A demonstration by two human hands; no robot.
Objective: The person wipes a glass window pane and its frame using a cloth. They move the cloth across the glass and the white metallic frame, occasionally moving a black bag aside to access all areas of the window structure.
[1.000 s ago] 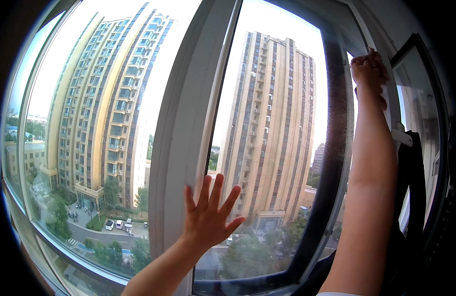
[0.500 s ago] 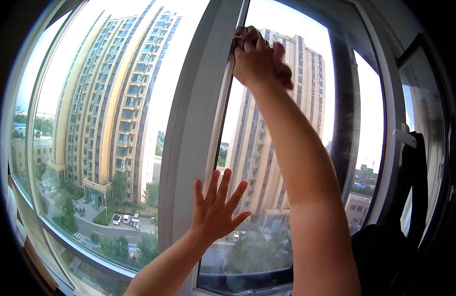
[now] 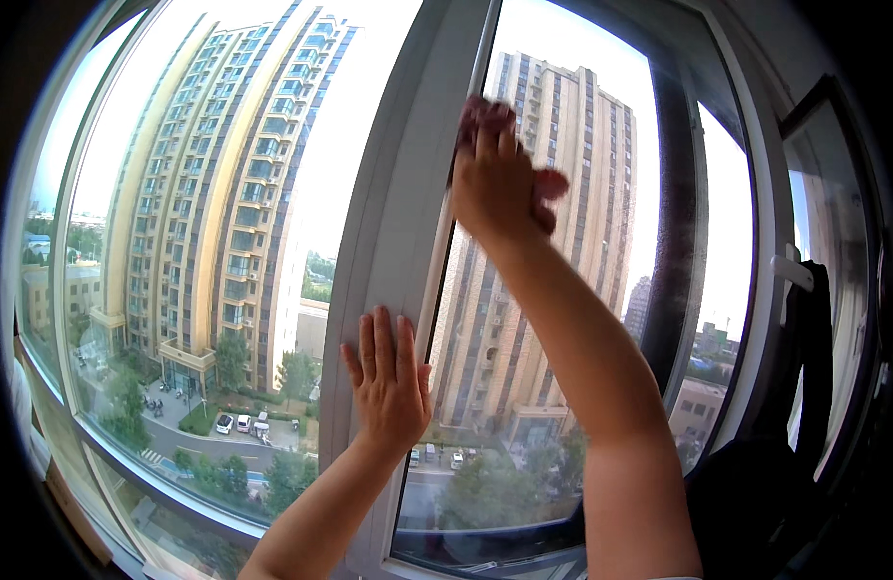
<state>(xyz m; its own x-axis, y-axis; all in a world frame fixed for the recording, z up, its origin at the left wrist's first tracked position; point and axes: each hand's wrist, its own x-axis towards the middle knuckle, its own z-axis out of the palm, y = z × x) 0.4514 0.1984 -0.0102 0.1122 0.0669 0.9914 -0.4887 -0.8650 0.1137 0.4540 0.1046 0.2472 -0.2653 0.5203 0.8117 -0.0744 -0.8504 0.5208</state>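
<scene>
While your left hand (image 3: 390, 382) stays flat, fingers spread, on the white vertical window frame post (image 3: 388, 222), your right hand (image 3: 500, 174) has slid lower; it's clenched, pressed against the post's glass-side edge; anything gripped is hidden.

Two bare forearms, no sleeves below elbows; left hand (image 3: 390, 382) bare, no glove, no ring on fingers, short nails; right hand (image 3: 500, 179) bare, no glove; wrists bare behind fingers, no watch, no band.
</scene>
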